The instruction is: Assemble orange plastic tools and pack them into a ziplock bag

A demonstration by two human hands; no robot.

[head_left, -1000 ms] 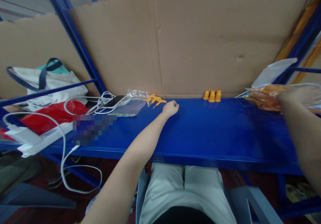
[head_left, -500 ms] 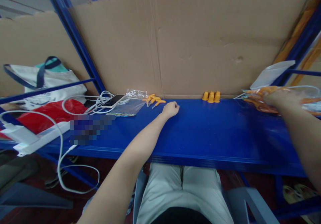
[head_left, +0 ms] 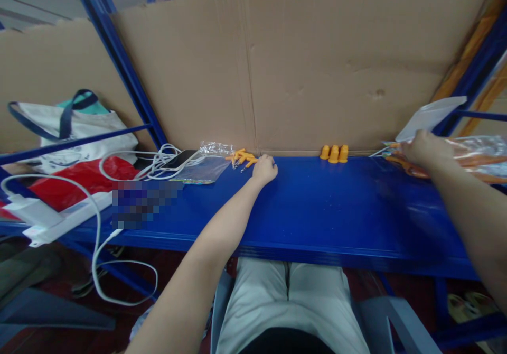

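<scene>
On the blue shelf, my left hand (head_left: pixel 265 170) is curled closed, its knuckles up, at the right end of a small pile of corkscrews with orange handles (head_left: pixel 244 157). Its fingertips are hidden, so I cannot tell whether anything is in them. Far to the right, my right hand (head_left: pixel 425 149) is closed at a clear plastic bag of orange parts (head_left: pixel 481 158); its fingertips are out of sight. Several orange, thimble-shaped caps (head_left: pixel 334 154) stand grouped between my hands at the back edge.
A flat clear bag (head_left: pixel 204 170), a phone (head_left: pixel 180 159) and coiled white cables (head_left: pixel 160 165) lie left of the corkscrews. Further left are a power strip (head_left: pixel 75 215), a red bag (head_left: pixel 67 187) and a tote bag (head_left: pixel 91 137). Cardboard (head_left: pixel 317 68) walls the back.
My left hand has shifted slightly left, closer to the corkscrews, turning knuckles up. My right hand has moved left over the bag of orange parts, exposing more of its right side.
</scene>
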